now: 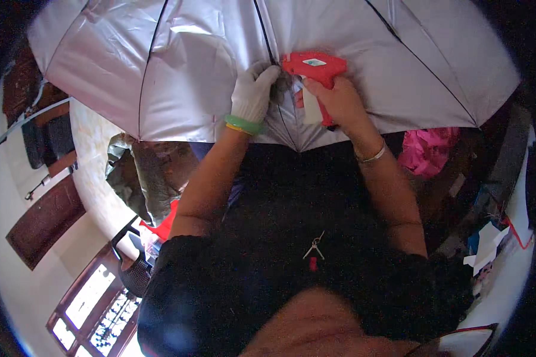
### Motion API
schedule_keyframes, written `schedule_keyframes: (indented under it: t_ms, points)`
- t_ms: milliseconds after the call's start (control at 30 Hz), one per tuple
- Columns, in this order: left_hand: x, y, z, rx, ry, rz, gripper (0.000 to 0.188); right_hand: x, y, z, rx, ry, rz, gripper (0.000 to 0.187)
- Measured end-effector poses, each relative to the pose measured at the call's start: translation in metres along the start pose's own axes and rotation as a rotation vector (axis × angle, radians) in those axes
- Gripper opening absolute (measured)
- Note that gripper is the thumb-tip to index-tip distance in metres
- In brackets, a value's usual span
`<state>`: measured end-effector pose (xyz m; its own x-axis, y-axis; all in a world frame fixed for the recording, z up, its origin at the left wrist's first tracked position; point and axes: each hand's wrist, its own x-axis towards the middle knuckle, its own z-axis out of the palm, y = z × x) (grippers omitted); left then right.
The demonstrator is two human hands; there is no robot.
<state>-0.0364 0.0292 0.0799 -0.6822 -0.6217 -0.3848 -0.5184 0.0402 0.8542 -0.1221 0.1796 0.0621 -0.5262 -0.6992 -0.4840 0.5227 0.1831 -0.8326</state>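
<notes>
A spread umbrella (pixel 187 89), silvery on the side facing me and crossed by thin dark ribs, fills the upper part of the head view. My left hand (pixel 253 95), in a pale knitted glove, is closed on the fabric beside the middle rib. Bare and wrapped round the handle of a red tagging gun (pixel 317 64), my right hand (pixel 342 104) has its fingers near the white trigger. The gun's nose points left and reaches the rib right next to my gloved fingertips. Whether its needle pierces the fabric cannot be seen.
A crumpled pink plastic bag (pixel 429 153) lies under the umbrella's right edge. To the left are a dark shiny sack (pixel 131 178), something red (pixel 165 223) and a black chair (pixel 134 273). White papers (pixel 488 247) lie among clutter at the far right.
</notes>
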Motion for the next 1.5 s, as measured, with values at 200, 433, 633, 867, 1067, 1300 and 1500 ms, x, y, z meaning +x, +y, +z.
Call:
schedule_keyframes:
  t_ms: [200, 433, 633, 867, 1067, 1300, 1500]
  points:
    - [-0.004, 0.001, -0.001, 0.029, -0.038, 0.011, 0.039, 0.004, 0.003, 0.004, -0.055, -0.004, -0.012, 0.023]
    - [-0.004, 0.005, 0.0, 0.192, -0.045, 0.087, 0.039, 0.014, 0.001, 0.008, -0.003, -0.078, -0.106, 0.022]
    - [0.009, -0.017, 0.001, 0.185, -0.056, 0.147, 0.043, 0.022, 0.014, 0.001, -0.241, -0.059, -0.009, 0.023]
    - [0.06, 0.018, -0.011, 0.655, 0.453, 0.664, 0.073, -0.061, -0.073, -0.016, 0.202, -0.085, -0.196, 0.03]
    - [0.075, 0.072, -0.004, 0.8, 0.283, 0.51, 0.065, -0.094, -0.134, -0.044, -0.134, 0.362, -0.52, 0.029]
    - [0.123, 0.088, -0.138, 1.282, 0.402, 0.633, 0.048, -0.085, -0.103, -0.062, 0.041, 0.326, -0.446, 0.032]
    - [0.091, 0.091, -0.084, 1.156, 0.362, 0.767, 0.043, -0.05, -0.075, -0.062, -0.113, 0.257, -0.321, 0.032]
